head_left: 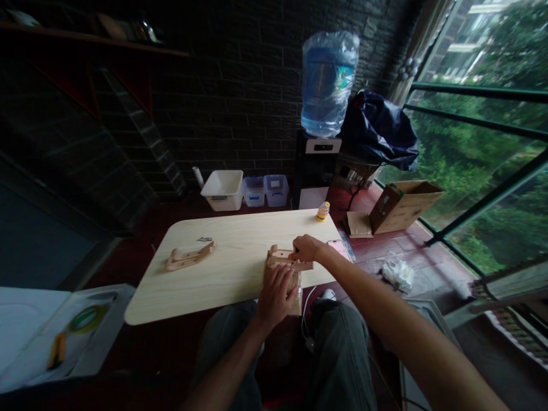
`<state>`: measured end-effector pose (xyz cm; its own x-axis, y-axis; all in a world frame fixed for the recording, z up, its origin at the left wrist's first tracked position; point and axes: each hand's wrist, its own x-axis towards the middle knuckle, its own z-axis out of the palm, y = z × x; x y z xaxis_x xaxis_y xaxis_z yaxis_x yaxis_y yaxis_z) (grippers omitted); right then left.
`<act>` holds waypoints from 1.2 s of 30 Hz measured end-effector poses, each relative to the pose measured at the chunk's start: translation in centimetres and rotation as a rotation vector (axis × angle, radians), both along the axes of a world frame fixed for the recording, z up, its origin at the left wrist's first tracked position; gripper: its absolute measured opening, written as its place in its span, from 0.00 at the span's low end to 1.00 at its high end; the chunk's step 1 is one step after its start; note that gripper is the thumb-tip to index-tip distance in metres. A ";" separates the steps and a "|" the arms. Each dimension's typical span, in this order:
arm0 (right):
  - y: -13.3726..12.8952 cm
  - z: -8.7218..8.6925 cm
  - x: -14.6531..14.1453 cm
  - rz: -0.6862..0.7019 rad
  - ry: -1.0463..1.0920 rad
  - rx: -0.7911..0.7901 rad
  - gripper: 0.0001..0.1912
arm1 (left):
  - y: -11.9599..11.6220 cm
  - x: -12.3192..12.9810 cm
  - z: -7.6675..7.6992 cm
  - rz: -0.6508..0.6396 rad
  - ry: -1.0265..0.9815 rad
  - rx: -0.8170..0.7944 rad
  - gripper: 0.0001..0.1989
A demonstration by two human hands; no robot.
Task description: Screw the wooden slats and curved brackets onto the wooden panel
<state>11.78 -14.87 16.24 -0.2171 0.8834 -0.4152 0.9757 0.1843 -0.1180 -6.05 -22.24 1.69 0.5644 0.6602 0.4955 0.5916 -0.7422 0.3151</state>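
Now the right hand (306, 249) curls around a small tool (293, 261) over a wooden piece (305, 266) by the edge of the table (240, 257), where the half-open left hand (276, 291) rests, its hold unclear.

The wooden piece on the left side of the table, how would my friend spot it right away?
Find the pale table, then look toward its left end. Just below some small dark bits lies the wooden piece, long and light brown. Unlike the other wooden part by the left hand and right hand, it has no hand on it.
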 end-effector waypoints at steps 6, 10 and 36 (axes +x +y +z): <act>-0.7 0.2 0.1 0.064 -0.012 0.051 0.21 | -0.2 0.0 0.2 0.011 -0.003 0.010 0.24; -1.1 0.4 0.2 0.118 -0.018 0.073 0.19 | -0.2 -0.1 0.0 0.004 0.012 0.016 0.24; -1.0 0.1 -0.9 0.020 -0.136 0.138 0.25 | -0.3 -0.2 -0.1 0.000 0.007 0.029 0.27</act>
